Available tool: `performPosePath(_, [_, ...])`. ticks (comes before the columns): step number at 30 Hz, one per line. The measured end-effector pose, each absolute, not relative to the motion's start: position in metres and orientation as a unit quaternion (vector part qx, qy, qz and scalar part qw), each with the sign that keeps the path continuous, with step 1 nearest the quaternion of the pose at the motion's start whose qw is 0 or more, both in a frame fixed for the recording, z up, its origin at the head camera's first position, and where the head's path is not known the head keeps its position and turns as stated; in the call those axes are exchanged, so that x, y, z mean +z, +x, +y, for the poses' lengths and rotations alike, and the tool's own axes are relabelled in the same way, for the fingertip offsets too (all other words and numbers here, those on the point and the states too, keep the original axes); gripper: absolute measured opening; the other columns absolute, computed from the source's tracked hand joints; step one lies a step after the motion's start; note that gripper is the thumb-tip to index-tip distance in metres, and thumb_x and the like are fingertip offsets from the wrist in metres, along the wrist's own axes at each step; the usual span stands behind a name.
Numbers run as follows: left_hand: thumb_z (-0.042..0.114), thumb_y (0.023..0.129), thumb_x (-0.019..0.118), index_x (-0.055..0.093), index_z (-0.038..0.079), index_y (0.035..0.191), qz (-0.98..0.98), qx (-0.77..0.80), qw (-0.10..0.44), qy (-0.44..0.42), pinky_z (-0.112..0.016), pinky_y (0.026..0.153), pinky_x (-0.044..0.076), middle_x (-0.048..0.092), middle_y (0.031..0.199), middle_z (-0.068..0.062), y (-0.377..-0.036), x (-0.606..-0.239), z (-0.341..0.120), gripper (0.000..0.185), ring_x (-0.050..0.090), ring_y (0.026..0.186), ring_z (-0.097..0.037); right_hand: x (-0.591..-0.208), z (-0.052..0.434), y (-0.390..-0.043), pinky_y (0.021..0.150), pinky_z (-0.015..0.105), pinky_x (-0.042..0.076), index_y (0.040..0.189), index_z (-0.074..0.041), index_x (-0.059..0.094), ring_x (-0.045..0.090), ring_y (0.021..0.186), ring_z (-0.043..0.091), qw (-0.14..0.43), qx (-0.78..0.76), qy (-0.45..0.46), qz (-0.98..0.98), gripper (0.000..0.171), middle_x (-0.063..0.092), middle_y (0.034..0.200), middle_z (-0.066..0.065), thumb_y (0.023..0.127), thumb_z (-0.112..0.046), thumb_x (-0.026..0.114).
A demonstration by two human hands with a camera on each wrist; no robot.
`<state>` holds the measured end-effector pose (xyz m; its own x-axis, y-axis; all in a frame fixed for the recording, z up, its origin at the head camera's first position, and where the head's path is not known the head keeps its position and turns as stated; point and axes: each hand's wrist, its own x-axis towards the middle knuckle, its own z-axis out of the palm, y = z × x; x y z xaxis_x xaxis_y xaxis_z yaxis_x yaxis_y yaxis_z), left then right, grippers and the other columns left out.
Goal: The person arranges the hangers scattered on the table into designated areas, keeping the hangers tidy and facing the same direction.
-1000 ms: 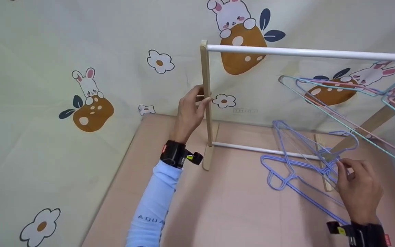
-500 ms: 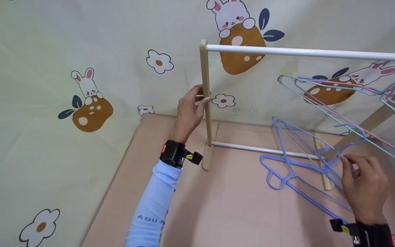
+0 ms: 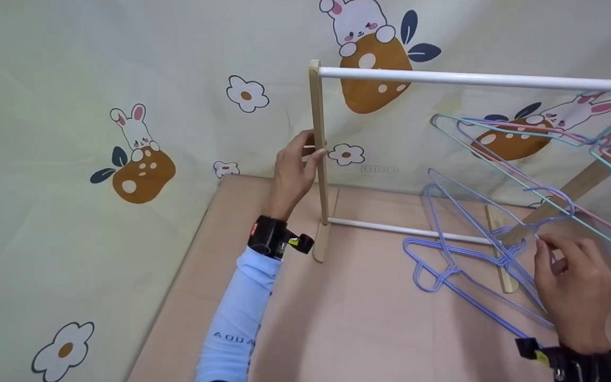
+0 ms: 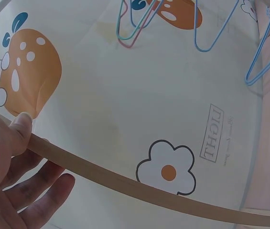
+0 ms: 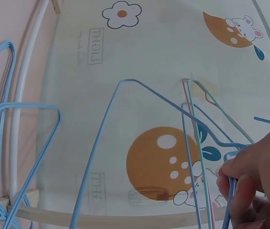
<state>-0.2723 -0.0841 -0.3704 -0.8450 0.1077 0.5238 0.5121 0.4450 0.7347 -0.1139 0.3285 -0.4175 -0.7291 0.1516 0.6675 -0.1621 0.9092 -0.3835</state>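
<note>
1. Blue wire was what my right hand point(image 3: 570, 289) pinched: the neck of one blue hanger point(image 3: 488, 220), lifted partly clear of the pile of blue hangers point(image 3: 443, 262) on the pink surface point(image 3: 348, 318). In the head view it sat at about 4 o'clock, low under the white rail point(image 3: 470, 79).
2. My left hand point(image 3: 292, 178) was clasped round the wooden post point(image 3: 317, 143) of the rack at about 10 o'clock, thumb on the near face and fingers behind, as the left wrist view showed point(image 4: 10, 157).
3. Other hangers point(image 3: 549, 143), teal, pink and purple, hung from the rail's far right end, at about 2 o'clock.
4. To do this well, I judged the grip should stay at the neck just under the hook, so the hook could turn freely toward the rail. A slow, straight lift looked wise, since the lower bar lay close to the tangled pile and could drag a second hanger up.
5. Keeping the post braced seemed sensible too; the rack looked light and a snag might tip it.
6. Against the frame from a second before, the pinched hanger had risen: its hook stood higher and further right, and its shoulder had come off the pile.
7. My right hand had moved up and to the right with it. The left hand had stayed on the post, and the pile and rack had not shifted.
</note>
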Motion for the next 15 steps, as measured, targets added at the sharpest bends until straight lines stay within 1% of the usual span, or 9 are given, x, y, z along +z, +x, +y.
performPosePath(9, [0.019, 0.094, 0.057, 0.055, 0.005, 0.12, -0.818, -0.5, 0.206, -0.193, -0.02, 0.075, 0.053, 0.06, 0.102, -0.001, -0.274, -0.371, -0.084, 0.03, 0.061, 0.095, -0.014, -0.402, 0.326, -0.109, 0.055, 0.01, 0.032, 0.103, 0.001, 0.068, 0.039, 0.061, -0.01, 0.373, 0.234, 0.009, -0.898, 0.019, 0.06, 0.092, 0.014, 0.086, -0.005, 0.061])
performPosePath(13, [0.017, 0.094, 0.057, 0.055, 0.005, 0.12, -0.819, -0.498, 0.21, -0.195, -0.02, 0.075, 0.053, 0.06, 0.102, -0.002, -0.274, -0.371, -0.084, 0.029, 0.061, 0.095, -0.014, -0.396, 0.326, -0.109, 0.056, 0.007, 0.031, 0.104, 0.0, 0.068, 0.037, 0.061, -0.012, 0.379, 0.235, 0.01, -0.895, 0.019, 0.061, 0.094, 0.015, 0.087, -0.005, 0.063])
performPosePath(15, [0.015, 0.094, 0.057, 0.055, 0.005, 0.12, -0.82, -0.497, 0.208, -0.194, -0.02, 0.075, 0.053, 0.06, 0.103, -0.002, -0.273, -0.371, -0.084, 0.029, 0.061, 0.096, -0.015, -0.393, 0.327, -0.109, 0.056, 0.006, 0.03, 0.105, 0.001, 0.068, 0.037, 0.061, -0.01, 0.38, 0.234, 0.007, -0.895, 0.019, 0.061, 0.094, 0.016, 0.087, -0.004, 0.063])
